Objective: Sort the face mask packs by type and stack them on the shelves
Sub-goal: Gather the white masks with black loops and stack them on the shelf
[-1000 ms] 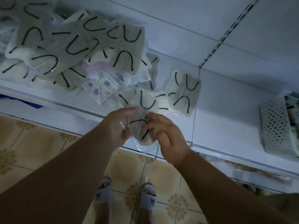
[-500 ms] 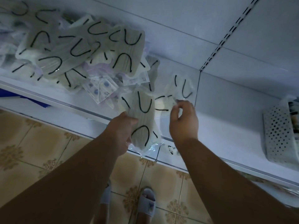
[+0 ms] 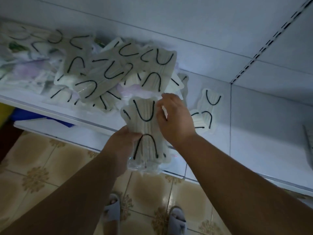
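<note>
White shelf (image 3: 254, 133), loose heap of mask packs (image 3: 108, 72) on it. Your left hand (image 3: 122, 143) grips a held bunch of packs (image 3: 145, 133) over the shelf edge; right hand (image 3: 174, 116) pinches its upper side.

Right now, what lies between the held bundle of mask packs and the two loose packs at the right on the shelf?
In the head view, the right hand lies there, pinching the bundle that the left hand grips; the loose packs lie past it on the shelf.
</note>
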Demonstrator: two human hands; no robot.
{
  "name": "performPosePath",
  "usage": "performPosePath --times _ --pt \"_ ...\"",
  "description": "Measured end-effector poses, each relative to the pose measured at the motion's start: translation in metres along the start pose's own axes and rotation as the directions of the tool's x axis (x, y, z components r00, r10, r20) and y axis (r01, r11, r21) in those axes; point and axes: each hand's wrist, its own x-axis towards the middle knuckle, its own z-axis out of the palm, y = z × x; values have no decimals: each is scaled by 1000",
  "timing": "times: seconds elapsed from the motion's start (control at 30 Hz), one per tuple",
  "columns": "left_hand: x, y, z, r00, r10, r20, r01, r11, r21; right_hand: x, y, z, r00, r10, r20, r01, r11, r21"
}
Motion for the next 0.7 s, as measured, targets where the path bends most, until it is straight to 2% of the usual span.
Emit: performPosePath --times 0.1,0.2,0.3,0.37,0.43,0.5,0.53,0.57,0.63,0.7 --pt "14 17 -37 999 40 -4 -40 995 94 49 -19 20 987 111 117 -81 968 -238" --pt "29 42 -69 998 61 -2 -60 988 145 81 -24 43 941 270 203 -174 903 -392" --pt "38 63 -84 994 86 60 -95 980 173 86 -21 60 929 354 112 -245 812 -529" --pt "44 68 -94 990 113 87 -126 977 169 82 -18 67 951 308 -14 -262 786 -560" --pt "49 69 -98 992 98 79 -110 981 157 78 -18 71 965 212 -156 -262 824 -502" --pt "57 69 -101 995 88 56 -96 982 164 73 -30 75 944 146 -297 -243 915 -321" --pt "59 69 -104 995 85 47 -91 986 142 67 -41 77 942 114 -317 -185 962 -202" --pt "59 71 -107 997 63 36 -66 995 74 58 -55 80 961 59 -272 -84 993 -79" --pt "59 78 -115 998 -6 57 12 994 -111 34 -86 89 985 -166 -53 170 980 107" --pt "58 83 -125 992 -33 124 52 986 -158 11 -106 100 935 -335 112 315 934 166"
